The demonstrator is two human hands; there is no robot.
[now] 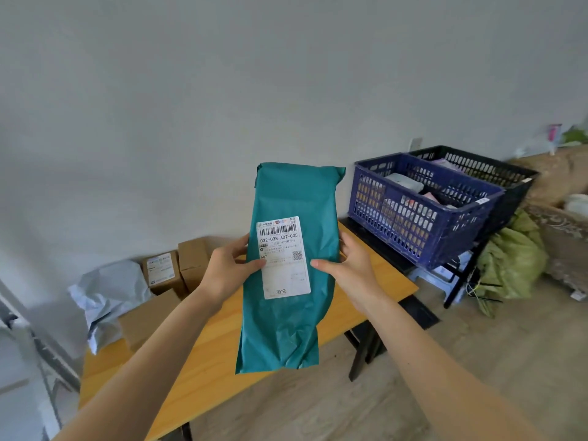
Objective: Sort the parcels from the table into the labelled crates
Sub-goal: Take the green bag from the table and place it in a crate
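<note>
Above the orange tabletop (203,361): teal poly mailer (296,198) held upright, clear of the surface, white shipping label (284,265) facing the camera. Left hand (227,268) pinches the mailer's left edge, thumb on the label, fingers behind. Right hand (353,265) grips the right edge, thumb across the front, fingers curled round the back. To the right, blue crate (413,227) just beside black crate (496,168), both holding parcels. Cardboard boxes (162,270) and grey mailer (108,294) at the table's far left.
</note>
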